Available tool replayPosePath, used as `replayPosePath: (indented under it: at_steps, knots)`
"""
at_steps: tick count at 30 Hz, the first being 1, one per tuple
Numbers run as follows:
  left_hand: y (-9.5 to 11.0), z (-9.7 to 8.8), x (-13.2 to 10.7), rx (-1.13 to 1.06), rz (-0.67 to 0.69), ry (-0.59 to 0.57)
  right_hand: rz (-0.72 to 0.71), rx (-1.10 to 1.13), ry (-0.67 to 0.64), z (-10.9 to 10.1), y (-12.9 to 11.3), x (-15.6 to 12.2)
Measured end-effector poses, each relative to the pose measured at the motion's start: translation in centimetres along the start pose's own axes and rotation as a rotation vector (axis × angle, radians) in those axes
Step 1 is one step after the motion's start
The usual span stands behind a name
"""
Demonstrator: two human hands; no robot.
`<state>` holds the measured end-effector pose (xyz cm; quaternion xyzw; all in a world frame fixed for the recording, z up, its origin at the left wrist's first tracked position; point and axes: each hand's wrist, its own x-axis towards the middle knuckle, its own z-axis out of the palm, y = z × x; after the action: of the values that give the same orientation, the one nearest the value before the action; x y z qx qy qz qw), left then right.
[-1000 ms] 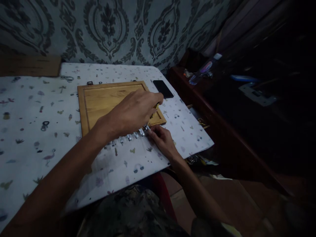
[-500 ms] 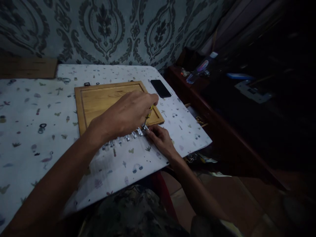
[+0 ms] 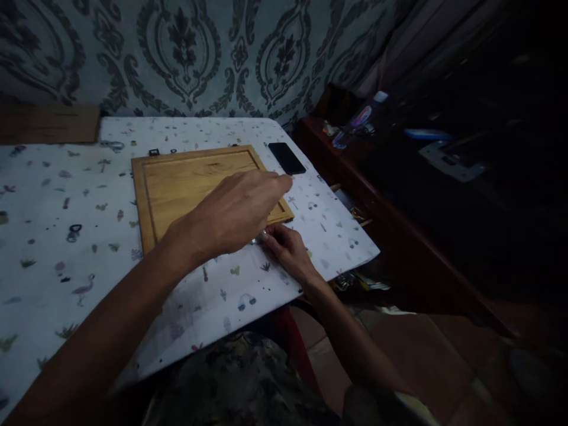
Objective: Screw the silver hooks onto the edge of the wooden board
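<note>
My left hand [image 3: 242,207] is closed over the near right part of a wooden panel [image 3: 177,186] with a raised frame. It grips a small screwdriver whose yellow handle showed a moment ago; the hand and fingers hide it now. Just below, my right hand [image 3: 288,245] pinches a small shiny metal piece [image 3: 263,235] at the panel's near edge, thumb and fingertips together. The other small metal pieces along that edge are mostly covered by my left hand and wrist.
A printed white cloth covers the table [image 3: 275,290]. Right of the panel lies a black phone [image 3: 287,158]. A cardboard piece [image 3: 48,124] is at the back left. On the dark red furniture at right stands a plastic bottle [image 3: 358,123]. Below it is an open drawer.
My left hand has turned and shifted slightly right and lower, so the screwdriver and most metal pieces are now hidden. My right hand stays in place. The view has shifted slightly.
</note>
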<state>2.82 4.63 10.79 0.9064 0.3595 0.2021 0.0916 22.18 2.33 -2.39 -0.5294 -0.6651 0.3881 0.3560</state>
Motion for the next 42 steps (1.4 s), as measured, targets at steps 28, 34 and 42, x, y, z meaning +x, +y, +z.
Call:
replayPosePath:
  at_steps: [28, 34, 42]
  knots:
    - [-1.0, 0.1, 0.9, -0.109, -0.071, 0.153, 0.028, 0.108, -0.021, 0.2, 0.3, -0.1]
    - [-0.6, 0.4, 1.3, -0.158, -0.139, 0.154, 0.026, 0.091, -0.021, 0.2, 0.2, -0.1]
    - [-1.1, -0.1, 1.1, -0.095, -0.021, 0.083, 0.043, 0.095, -0.028, 0.1, 0.2, -0.1]
